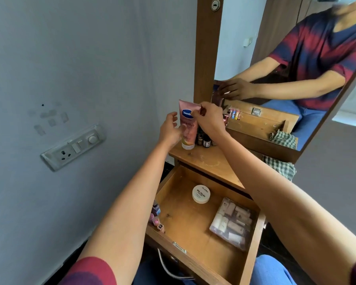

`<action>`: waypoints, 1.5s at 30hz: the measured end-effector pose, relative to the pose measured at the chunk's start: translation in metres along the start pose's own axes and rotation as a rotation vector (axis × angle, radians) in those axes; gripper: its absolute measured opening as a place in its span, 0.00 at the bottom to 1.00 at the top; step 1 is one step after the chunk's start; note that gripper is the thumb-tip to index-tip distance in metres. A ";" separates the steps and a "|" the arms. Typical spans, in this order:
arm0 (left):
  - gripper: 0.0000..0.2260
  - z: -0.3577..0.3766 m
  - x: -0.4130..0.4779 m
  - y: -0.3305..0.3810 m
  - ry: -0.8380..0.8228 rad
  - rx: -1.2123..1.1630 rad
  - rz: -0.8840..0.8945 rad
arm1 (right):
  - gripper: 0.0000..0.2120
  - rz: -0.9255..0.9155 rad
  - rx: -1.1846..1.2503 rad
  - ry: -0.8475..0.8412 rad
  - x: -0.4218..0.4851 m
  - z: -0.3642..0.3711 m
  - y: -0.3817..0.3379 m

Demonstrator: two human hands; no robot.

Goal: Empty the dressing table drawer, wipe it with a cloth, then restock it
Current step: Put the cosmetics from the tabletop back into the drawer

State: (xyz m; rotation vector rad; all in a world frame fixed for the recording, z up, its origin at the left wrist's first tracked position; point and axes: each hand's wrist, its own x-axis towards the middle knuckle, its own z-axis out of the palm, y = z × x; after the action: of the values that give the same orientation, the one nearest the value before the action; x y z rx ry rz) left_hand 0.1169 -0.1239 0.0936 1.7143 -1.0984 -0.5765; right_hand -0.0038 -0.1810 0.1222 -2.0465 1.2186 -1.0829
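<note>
Drawer (185, 229) floor is open at centre, bounded by white jar (201, 193) behind, clear pouch (233, 223) right, nail bottles (157, 218) along left wall. Bench (210, 161) front is free; tube (187, 138) and dark bottles (206, 140) block its rear.

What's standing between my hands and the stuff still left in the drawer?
Nothing visible. The drawer is pulled open, and the white jar, clear pouch and small bottles lie uncovered inside. Your left hand and right hand are up at the pink tube on the tabletop.
</note>
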 end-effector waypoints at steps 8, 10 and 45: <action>0.20 -0.003 -0.013 -0.014 0.012 -0.140 -0.033 | 0.05 -0.087 0.043 -0.103 -0.008 -0.014 0.004; 0.19 -0.006 -0.020 -0.016 -0.011 -0.163 -0.044 | 0.03 -0.083 0.092 -0.153 -0.013 -0.019 0.004; 0.12 -0.010 -0.197 -0.083 -0.069 0.297 -0.258 | 0.18 0.130 -0.548 -1.172 -0.250 -0.038 0.084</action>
State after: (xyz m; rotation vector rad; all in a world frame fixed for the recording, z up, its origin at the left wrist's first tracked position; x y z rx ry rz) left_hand 0.0644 0.0616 0.0012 2.1284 -1.0583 -0.6621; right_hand -0.1447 0.0010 -0.0127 -2.2978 0.9746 0.6002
